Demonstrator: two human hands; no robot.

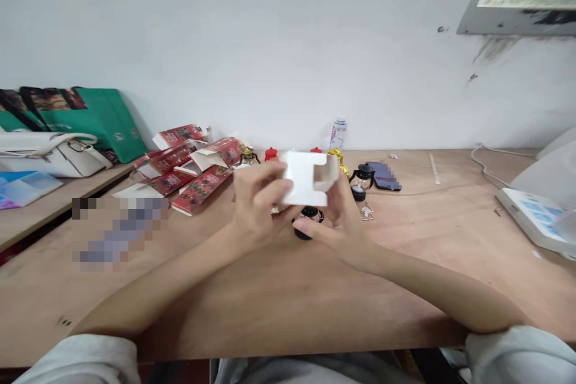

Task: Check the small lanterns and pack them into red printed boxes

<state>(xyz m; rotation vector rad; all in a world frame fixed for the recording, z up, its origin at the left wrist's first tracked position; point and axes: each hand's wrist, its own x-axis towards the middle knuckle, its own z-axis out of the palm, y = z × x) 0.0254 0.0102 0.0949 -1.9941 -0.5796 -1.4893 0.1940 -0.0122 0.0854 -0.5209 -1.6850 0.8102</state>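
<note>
Above the table I hold a small white folded cardboard piece with a square notch cut in its right side. My left hand is closed on its left edge. At its right edge is my right hand, fingers behind the folded flap and thumb stretched out below. A small black lantern shows just under the cardboard, partly hidden by my right thumb. Another black lantern stands right of my right hand. Behind my hands are a red lantern and gold-coloured ones, partly covered.
Red printed boxes lie heaped at the left. A phone, a small outlined charm and a white strip lie rightward. A bottle stands by the wall. A white device with a cable sits far right; a white handbag far left.
</note>
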